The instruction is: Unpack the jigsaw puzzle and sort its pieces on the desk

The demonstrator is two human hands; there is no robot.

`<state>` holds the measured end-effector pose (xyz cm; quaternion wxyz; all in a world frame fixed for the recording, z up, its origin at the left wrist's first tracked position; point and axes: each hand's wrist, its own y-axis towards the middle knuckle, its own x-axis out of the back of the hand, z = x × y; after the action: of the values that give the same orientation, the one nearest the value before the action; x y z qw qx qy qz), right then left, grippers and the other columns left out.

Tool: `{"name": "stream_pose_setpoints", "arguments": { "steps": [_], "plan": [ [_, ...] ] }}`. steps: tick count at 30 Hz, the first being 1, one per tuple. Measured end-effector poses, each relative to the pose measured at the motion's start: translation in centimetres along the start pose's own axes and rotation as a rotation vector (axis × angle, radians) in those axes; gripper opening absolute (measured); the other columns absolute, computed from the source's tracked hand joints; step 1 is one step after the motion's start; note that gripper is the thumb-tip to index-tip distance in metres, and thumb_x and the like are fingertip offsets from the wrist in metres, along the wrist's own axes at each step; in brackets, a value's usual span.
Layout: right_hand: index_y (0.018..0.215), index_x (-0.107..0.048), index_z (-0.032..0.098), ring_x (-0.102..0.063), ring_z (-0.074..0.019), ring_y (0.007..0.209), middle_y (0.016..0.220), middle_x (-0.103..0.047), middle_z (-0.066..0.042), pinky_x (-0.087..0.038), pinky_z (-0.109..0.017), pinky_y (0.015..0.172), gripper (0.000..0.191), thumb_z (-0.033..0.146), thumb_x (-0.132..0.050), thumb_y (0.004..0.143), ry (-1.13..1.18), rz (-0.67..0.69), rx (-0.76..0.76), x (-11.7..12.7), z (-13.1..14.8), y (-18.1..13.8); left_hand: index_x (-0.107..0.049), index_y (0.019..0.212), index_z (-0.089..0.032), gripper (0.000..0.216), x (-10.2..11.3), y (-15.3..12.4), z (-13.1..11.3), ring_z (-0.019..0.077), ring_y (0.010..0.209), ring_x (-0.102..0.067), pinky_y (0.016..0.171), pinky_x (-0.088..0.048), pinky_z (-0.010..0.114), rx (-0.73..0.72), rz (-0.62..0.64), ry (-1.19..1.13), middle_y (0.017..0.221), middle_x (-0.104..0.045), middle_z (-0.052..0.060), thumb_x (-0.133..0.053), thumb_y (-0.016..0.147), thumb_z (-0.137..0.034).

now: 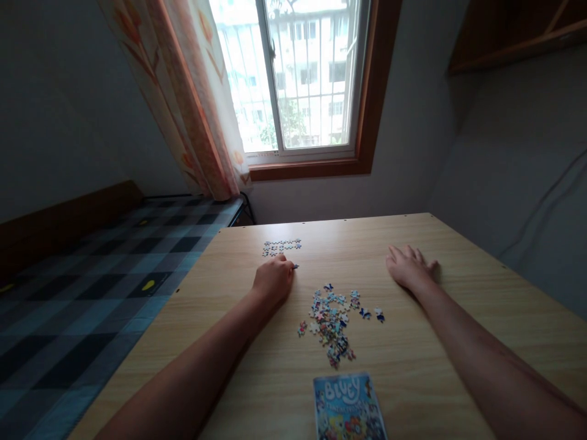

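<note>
My left hand (274, 276) is closed on a small jigsaw puzzle piece (296, 266), whose end sticks out past the fingertips. Just beyond that hand lies a partly joined block of puzzle pieces (282, 245), with gaps in it. My right hand (410, 266) rests palm down on the table with its fingers spread, holding nothing. Between my forearms is a loose pile of puzzle pieces (331, 322), with a few lying apart at its right side. My left fingers partly hide the near edge of the joined block.
A blue puzzle box (349, 408) marked "BLUEY" lies at the table's near edge. The wooden table (477, 324) reaches toward a window (316, 79). A bed with a checked cover (114, 275) is at the left, below a curtain (183, 104). A wooden shelf (513, 52) hangs upper right.
</note>
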<state>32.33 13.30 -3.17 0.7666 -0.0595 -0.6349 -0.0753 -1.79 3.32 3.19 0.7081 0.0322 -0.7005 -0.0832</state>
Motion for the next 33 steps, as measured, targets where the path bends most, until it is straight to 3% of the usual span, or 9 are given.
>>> {"name": "stream_pose_setpoints", "arguments": {
  "steps": [7, 13, 17, 21, 24, 29, 33],
  "plan": [
    [0.151, -0.037, 0.033, -0.021, -0.0351, 0.147, 0.16, -0.027, -0.012, -0.013, -0.073, 0.109, 0.057, 0.047, -0.02, 0.098, -0.002, 0.003, 0.0, 0.2, 0.1, -0.1, -0.071, 0.089, -0.019, 0.025, -0.1, -0.3, -0.7, 0.0221, 0.101, -0.06, 0.083, -0.048, 0.032, -0.125, -0.064, -0.03, 0.105, -0.069, 0.008, -0.046, 0.094, -0.021],
    [0.15, -0.038, 0.033, -0.022, -0.035, 0.146, 0.16, -0.029, -0.012, -0.015, -0.073, 0.109, 0.056, 0.046, -0.021, 0.098, -0.006, 0.001, -0.003, 0.2, 0.1, -0.2, -0.07, 0.091, -0.02, 0.03, -0.3, -0.2, -0.6, 0.0221, 0.098, -0.059, 0.086, -0.048, 0.034, -0.224, -0.02, -0.059, 0.099, -0.071, 0.008, -0.042, 0.098, -0.025],
    [0.15, -0.039, 0.033, -0.022, -0.034, 0.147, 0.16, -0.029, -0.012, -0.015, -0.071, 0.11, 0.056, 0.047, -0.022, 0.098, -0.01, -0.002, -0.006, 0.2, 0.2, -0.3, -0.07, 0.088, -0.018, 0.03, -0.8, -0.3, -1.1, 0.0242, 0.101, -0.056, 0.086, -0.048, 0.035, -0.171, -0.028, -0.033, 0.099, -0.068, 0.011, -0.042, 0.097, -0.025],
    [0.15, -0.038, 0.032, -0.022, -0.034, 0.147, 0.16, -0.029, -0.012, -0.014, -0.071, 0.111, 0.056, 0.046, -0.02, 0.099, -0.019, 0.003, -0.004, 0.4, 0.2, -0.5, -0.068, 0.105, -0.018, 0.027, -1.2, -0.4, -1.5, 0.0233, 0.108, -0.055, 0.093, -0.046, 0.033, -0.05, -0.059, -0.08, 0.107, -0.066, 0.011, -0.044, 0.096, -0.025],
    [0.15, -0.039, 0.032, -0.022, -0.0343, 0.147, 0.16, -0.03, -0.012, -0.015, -0.071, 0.11, 0.057, 0.046, -0.02, 0.099, -0.019, 0.004, -0.001, 0.4, 0.3, -0.5, -0.066, 0.111, -0.019, 0.028, -1.1, -0.5, -1.2, 0.0223, 0.104, -0.058, 0.089, -0.048, 0.032, 0.015, -0.081, -0.099, 0.11, -0.066, 0.01, -0.046, 0.093, -0.023],
    [0.15, -0.039, 0.032, -0.022, -0.0343, 0.147, 0.16, -0.03, -0.012, -0.015, -0.072, 0.11, 0.057, 0.046, -0.019, 0.099, -0.02, -0.004, -0.002, 0.3, 0.2, -0.4, -0.07, 0.098, -0.021, 0.031, -0.6, -0.5, -0.6, 0.0215, 0.09, -0.062, 0.073, -0.048, 0.031, -0.002, 0.008, -0.054, 0.1, -0.065, 0.009, -0.04, 0.096, -0.029],
    [0.15, -0.04, 0.032, -0.022, -0.034, 0.147, 0.16, -0.03, -0.012, -0.015, -0.072, 0.11, 0.057, 0.046, -0.02, 0.098, -0.01, -0.006, -0.002, 0.3, 0.3, -0.5, -0.067, 0.105, -0.02, 0.029, -0.8, -0.4, -0.8, 0.0216, 0.093, -0.063, 0.075, -0.048, 0.03, -0.006, 0.048, -0.041, 0.104, -0.064, 0.01, -0.042, 0.093, -0.026]
  ]
}}
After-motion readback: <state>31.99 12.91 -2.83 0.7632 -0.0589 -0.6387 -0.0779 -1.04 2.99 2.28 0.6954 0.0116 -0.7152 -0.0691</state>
